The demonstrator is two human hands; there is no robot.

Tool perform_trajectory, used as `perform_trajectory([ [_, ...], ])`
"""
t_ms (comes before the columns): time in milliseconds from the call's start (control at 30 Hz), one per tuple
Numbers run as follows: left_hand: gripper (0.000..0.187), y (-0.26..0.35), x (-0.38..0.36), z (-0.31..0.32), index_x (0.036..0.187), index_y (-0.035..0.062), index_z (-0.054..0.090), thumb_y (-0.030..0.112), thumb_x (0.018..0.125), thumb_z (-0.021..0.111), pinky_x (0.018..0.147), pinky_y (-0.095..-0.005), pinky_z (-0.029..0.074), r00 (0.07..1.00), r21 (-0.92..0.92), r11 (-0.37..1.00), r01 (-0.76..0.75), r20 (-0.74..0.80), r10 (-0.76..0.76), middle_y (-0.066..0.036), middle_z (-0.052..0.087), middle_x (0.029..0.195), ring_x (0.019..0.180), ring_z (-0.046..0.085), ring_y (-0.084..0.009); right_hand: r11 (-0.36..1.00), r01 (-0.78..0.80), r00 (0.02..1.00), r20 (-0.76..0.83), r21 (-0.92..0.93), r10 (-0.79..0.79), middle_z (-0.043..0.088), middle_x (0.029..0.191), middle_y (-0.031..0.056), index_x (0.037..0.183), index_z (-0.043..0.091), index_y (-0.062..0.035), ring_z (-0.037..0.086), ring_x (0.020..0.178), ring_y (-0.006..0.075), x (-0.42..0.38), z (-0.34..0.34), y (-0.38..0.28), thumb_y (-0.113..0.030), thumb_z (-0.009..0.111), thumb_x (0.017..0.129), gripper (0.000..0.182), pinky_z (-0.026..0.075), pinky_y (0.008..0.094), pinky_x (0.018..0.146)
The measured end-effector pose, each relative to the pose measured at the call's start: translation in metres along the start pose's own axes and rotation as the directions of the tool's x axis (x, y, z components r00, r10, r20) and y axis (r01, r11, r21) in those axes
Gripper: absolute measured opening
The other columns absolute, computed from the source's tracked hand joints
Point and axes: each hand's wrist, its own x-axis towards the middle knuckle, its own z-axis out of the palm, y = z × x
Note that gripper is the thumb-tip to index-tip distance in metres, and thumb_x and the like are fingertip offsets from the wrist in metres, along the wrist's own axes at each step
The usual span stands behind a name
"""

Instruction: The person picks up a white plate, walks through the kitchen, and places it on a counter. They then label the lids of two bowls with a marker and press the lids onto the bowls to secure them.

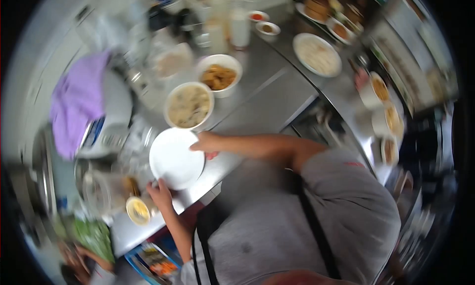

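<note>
Grasping white plate by rim with right hand, thumb on top. At opposite edge with left hand, whether pinching cannot tell. Holding plate over steel counter, just beside soup bowl.

A purple cloth drapes over a rounded grey object. Two sauce dishes sit near an oval plate of pale food. A green bag and blue crate show at lower left.
</note>
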Motion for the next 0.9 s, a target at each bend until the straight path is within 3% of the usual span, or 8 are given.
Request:
perform_trajectory([
  [100,0.059,-0.036,0.026,0.022,0.107,-0.0135,0.037,0.031,0.074,0.056,0.076,-0.0386,0.038,0.984,0.249,0.952,-0.176,0.078,0.162,-0.029,0.048,0.098,0.085,0.049,-0.038,0.995,-0.042,0.999,-0.026,-0.095,0.04,0.057,0.056,0.0156,0.074,0.056,0.0069,0.055,0.041,0.0207,0.014,0.009,-0.002,-0.025,0.055,0.07,0.033,0.044,0.0311,0.033],
  [167,0.051,-0.044,0.037,0.026,0.099,-0.0146,0.04,0.027,0.074,0.056,0.077,-0.04,0.037,0.985,0.192,0.98,-0.059,0.17,0.026,-0.03,0.048,0.094,0.085,0.049,-0.0393,0.994,-0.018,0.999,-0.032,-0.109,0.015,0.058,0.056,0.0148,0.073,0.057,0.0072,0.055,0.041,0.021,0.015,0.011,0.011,-0.02,0.055,0.068,0.028,0.044,0.032,0.034],
  [267,0.034,-0.029,0.016,0.016,0.088,-0.0113,0.041,0.017,0.073,0.054,0.066,-0.0352,0.041,0.97,0.102,0.971,-0.218,0.137,0.203,-0.021,0.05,0.084,0.07,0.05,-0.0255,0.961,0.277,0.954,-0.121,0.011,-0.274,0.056,0.051,0.0114,0.075,0.056,0.0062,0.055,0.039,0.0213,0.021,0.03,0.044,-0.013,0.056,0.064,0.022,0.045,0.0341,0.034],
  [333,0.039,-0.013,-0.007,0.008,0.103,-0.0104,0.036,0.009,0.073,0.05,0.08,-0.0341,0.037,0.965,-0.153,0.974,-0.169,0.175,0.195,-0.022,0.047,0.098,0.088,0.048,-0.0268,0.822,0.551,0.791,-0.221,-0.148,-0.57,0.058,0.058,0.0134,0.079,0.056,0.0043,0.055,0.041,0.0217,0.012,0.04,0.065,-0.01,0.057,0.061,0.023,0.045,0.0331,0.035],
  [467,0.038,0.01,-0.052,0.027,0.108,-0.0021,0.034,0.005,0.073,0.047,0.075,-0.0308,0.038,0.958,-0.675,0.737,-0.046,0.18,0.224,-0.016,0.046,0.1,0.085,0.046,-0.0202,0.902,0.388,0.909,-0.241,0.189,-0.341,0.058,0.08,0.0156,0.093,0.053,0.0027,0.057,0.069,0.0218,-0.093,0.009,0.062,-0.009,0.056,0.058,0.037,0.045,0.0313,0.061],
  [567,0.034,0.054,-0.068,0.063,0.104,-0.0024,0.035,0.009,0.074,0.047,0.074,-0.0327,0.037,0.953,-0.321,0.934,-0.155,0.201,0.227,-0.017,0.046,0.098,0.083,0.046,-0.0224,0.917,0.342,0.879,-0.414,0.204,-0.235,0.058,0.087,0.0152,0.097,0.051,0.0047,0.056,0.08,0.0214,-0.165,-0.023,0.076,-0.011,0.054,0.056,0.043,0.044,0.0312,0.07],
  [733,0.034,0.142,-0.151,0.119,0.101,-0.0016,0.036,0.012,0.073,0.049,0.077,-0.0336,0.036,0.729,-0.618,0.736,-0.274,0.366,0.579,-0.015,0.044,0.095,0.088,0.044,-0.0228,0.72,0.59,0.691,-0.69,0.366,-0.216,0.054,0.099,0.0133,0.11,0.043,0.0021,0.051,0.091,0.0182,-0.259,-0.054,0.152,-0.011,0.058,0.057,0.056,0.042,0.0303,0.076],
  [900,0.031,0.193,-0.282,0.174,0.101,0.0023,0.037,0.008,0.072,0.047,0.078,-0.0329,0.036,0.343,-0.772,0.635,0.043,0.608,0.716,-0.011,0.044,0.097,0.086,0.043,-0.019,0.644,0.627,0.582,-0.813,0.439,-0.012,0.057,0.091,0.0089,0.106,0.05,-0.0025,0.054,0.084,0.0171,-0.396,-0.038,0.255,-0.013,0.059,0.066,0.042,0.045,0.0323,0.07],
])
